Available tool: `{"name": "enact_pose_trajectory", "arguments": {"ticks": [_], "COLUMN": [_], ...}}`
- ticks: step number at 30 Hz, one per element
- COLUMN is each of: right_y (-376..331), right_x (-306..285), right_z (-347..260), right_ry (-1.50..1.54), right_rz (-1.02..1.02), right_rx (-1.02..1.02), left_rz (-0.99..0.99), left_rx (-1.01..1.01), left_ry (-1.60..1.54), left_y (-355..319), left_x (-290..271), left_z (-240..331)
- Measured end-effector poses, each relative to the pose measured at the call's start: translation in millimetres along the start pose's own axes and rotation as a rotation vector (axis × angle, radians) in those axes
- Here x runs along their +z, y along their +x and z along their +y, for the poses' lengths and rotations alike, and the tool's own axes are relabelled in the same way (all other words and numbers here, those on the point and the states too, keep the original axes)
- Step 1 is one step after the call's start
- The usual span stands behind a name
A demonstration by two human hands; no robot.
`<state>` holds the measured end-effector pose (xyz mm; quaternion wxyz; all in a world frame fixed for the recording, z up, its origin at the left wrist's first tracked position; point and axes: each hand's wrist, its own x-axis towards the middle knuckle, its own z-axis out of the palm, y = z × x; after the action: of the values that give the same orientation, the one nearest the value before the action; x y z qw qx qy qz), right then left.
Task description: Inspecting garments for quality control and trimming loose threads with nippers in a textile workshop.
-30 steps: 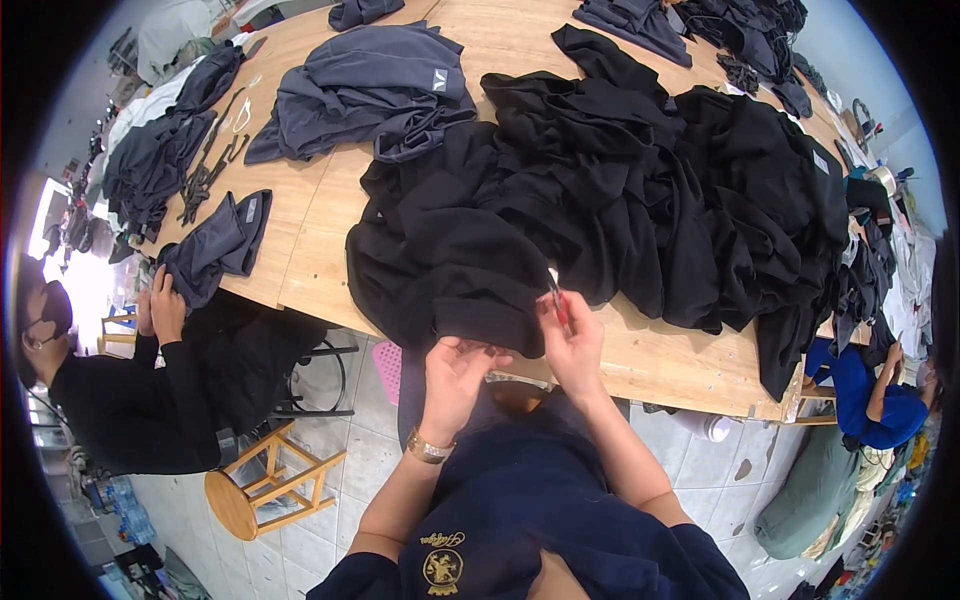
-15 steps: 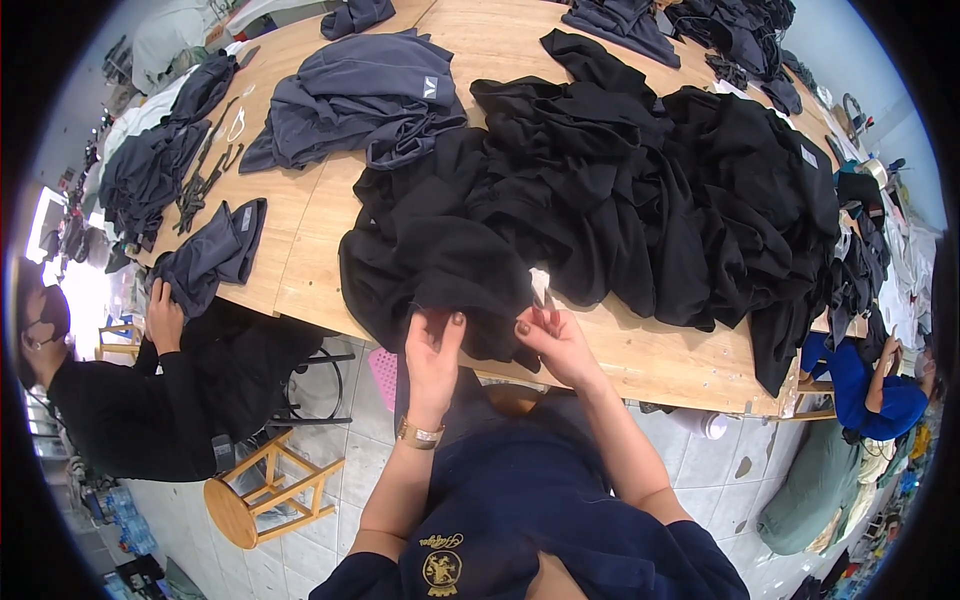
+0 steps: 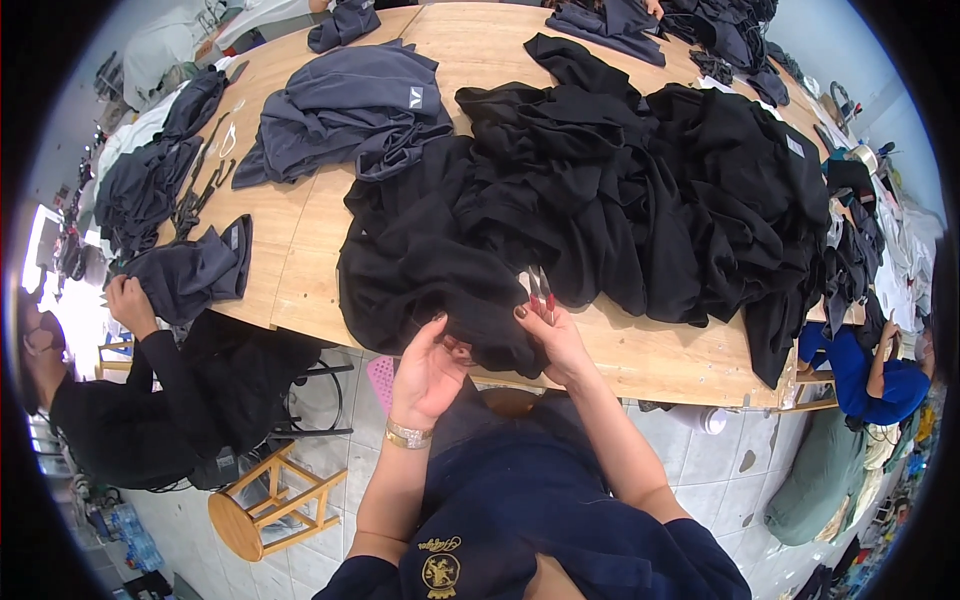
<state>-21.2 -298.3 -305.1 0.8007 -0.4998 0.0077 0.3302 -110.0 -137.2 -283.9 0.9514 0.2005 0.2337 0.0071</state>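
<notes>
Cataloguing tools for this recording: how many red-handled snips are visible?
1: the red-handled snips are in the right hand, blades pointing away from the person, near the black cloth. Others could be hidden under the cloth.

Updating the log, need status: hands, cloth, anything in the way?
Right hand holding red-handled scissors. Left hand at near edge of black cloth, grip unclear. Cloth bunched on table; nothing seen blocking either hand.

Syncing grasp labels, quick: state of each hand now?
Left hand: partly curled at the black cloth; whether it grips cannot be told.
Right hand: closed, holding red-handled snips.
</notes>
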Motion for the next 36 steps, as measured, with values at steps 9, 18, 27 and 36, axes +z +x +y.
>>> {"name": "enact_pose_trajectory", "arguments": {"ticks": [9, 18, 27, 36], "right_y": [-6, -20, -19, -45], "right_x": [3, 18, 24, 26], "right_z": [-11, 2, 20, 8], "right_ry": [-0.27, -0.996, -0.669, -0.984], "right_rz": [-0.232, 0.368, 0.326, 0.19], "right_rx": [-0.041, -0.89, -0.681, -0.939], "left_rz": [0.117, 0.088, -0.028, 0.051], "left_rx": [-0.224, 0.182, 0.248, 0.231], "left_ry": [-0.001, 0.076, 0.125, 0.118], "left_y": [-14, -5, -1, 0], "left_x": [21, 31, 27, 31], "left_z": [-16, -38, -49, -40]}}
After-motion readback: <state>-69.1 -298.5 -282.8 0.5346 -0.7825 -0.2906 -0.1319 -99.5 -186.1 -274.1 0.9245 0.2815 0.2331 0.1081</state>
